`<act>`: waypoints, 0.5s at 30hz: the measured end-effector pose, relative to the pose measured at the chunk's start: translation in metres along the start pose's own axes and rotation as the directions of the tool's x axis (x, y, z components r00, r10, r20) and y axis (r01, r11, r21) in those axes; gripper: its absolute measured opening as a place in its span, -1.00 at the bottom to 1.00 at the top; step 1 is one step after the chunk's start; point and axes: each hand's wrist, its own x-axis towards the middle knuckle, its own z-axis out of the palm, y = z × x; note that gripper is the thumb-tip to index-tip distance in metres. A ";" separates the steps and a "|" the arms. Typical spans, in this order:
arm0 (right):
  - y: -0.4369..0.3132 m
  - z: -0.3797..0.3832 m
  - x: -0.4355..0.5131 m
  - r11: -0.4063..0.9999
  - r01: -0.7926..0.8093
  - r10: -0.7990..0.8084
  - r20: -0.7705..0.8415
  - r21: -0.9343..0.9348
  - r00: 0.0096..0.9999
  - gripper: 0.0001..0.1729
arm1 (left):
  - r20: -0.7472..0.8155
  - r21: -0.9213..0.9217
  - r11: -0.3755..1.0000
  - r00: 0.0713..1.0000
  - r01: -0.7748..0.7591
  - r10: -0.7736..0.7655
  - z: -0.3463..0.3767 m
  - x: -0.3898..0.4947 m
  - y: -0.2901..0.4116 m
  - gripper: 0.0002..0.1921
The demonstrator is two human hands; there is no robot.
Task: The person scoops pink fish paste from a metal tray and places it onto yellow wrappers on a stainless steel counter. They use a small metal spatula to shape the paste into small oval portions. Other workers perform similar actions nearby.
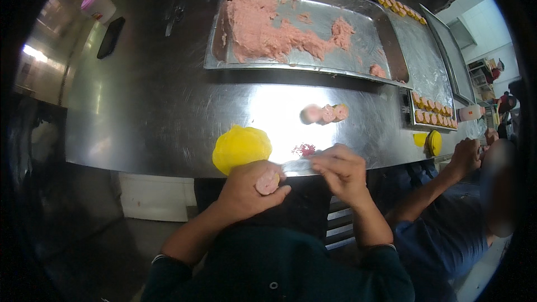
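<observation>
A small dumpling with pink minced filling (267, 183) sits in my left hand (249, 186), fingers curled round it. My right hand (342, 170) grips a flat, blurred spatula-like tool (298, 166) whose end reaches close to the dumpling. Just beyond my left hand lie overlapping round yellow wrappers (241, 149). Little red bits (304, 149) are scattered on the steel table beyond the tool. Farther back, several filled dumplings (328, 113) stand in a touching row. A large steel tray (268, 66) behind them holds pink minced meat (260, 25), heaped mostly at its left.
On the right, a small tray (434, 127) holds rows of dumplings, with a white bottle (470, 113) beside it and a stack of yellow wrappers (435, 143) nearer. A co-worker's hands (467, 151) are there. A black phone (111, 37) and a lidded tub (98, 5) lie left.
</observation>
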 end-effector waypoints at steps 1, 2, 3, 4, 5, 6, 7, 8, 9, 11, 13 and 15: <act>0.002 -0.003 -0.002 0.998 -0.037 0.036 0.025 0.054 0.999 -0.74 | -0.010 0.015 1.000 1.000 -0.011 0.012 0.000 0.000 0.000 -0.69; 0.003 -0.008 -0.003 0.990 -0.077 0.073 0.036 0.119 0.997 -0.75 | -0.037 0.009 1.000 0.999 -0.017 0.017 0.001 0.000 -0.001 -0.68; 0.004 -0.011 -0.004 0.977 -0.089 0.085 0.030 0.193 0.996 -0.75 | -0.048 0.020 0.999 0.998 -0.034 0.035 0.002 0.001 -0.002 -0.67; 0.005 -0.014 -0.004 0.974 -0.093 0.084 0.053 0.208 0.995 -0.77 | -0.055 0.061 0.991 0.991 -0.121 0.124 0.001 0.003 -0.004 -0.68; 0.005 -0.015 -0.002 0.978 -0.088 0.075 0.079 0.188 0.994 -0.78 | -0.039 0.114 0.970 0.975 -0.214 0.220 0.001 0.005 -0.006 -0.70; 0.005 -0.016 0.000 0.983 -0.074 0.057 0.106 0.165 0.993 -0.79 | -0.016 0.164 0.938 0.950 -0.307 0.313 0.001 0.006 -0.006 -0.71; 0.004 -0.016 0.004 0.989 -0.051 0.033 0.127 0.140 0.991 -0.79 | 0.002 0.136 0.956 0.965 -0.262 0.264 0.001 0.006 -0.007 -0.72; 0.002 -0.016 0.009 0.993 -0.009 -0.007 0.142 0.115 0.990 -0.80 | 0.018 0.110 0.970 0.977 -0.215 0.214 0.001 0.006 -0.007 -0.74; 0.000 -0.014 0.014 0.995 0.039 -0.053 0.153 0.090 0.987 -0.80 | 0.026 0.076 0.983 0.986 -0.168 0.166 0.001 0.005 -0.006 -0.76; -0.005 -0.009 0.021 0.992 0.105 -0.116 0.167 0.071 0.979 -0.77 | 0.103 0.079 0.990 0.989 -0.118 0.110 0.001 0.003 -0.005 -0.74; -0.009 -0.004 0.026 0.991 0.125 -0.133 0.197 0.049 0.971 -0.72 | 0.121 0.099 0.987 0.986 -0.123 0.111 0.002 0.002 -0.005 -0.74; -0.009 0.003 0.033 0.988 0.155 -0.154 0.160 0.006 0.975 -0.71 | 0.102 0.147 0.973 0.981 -0.179 0.165 0.003 0.000 -0.004 -0.74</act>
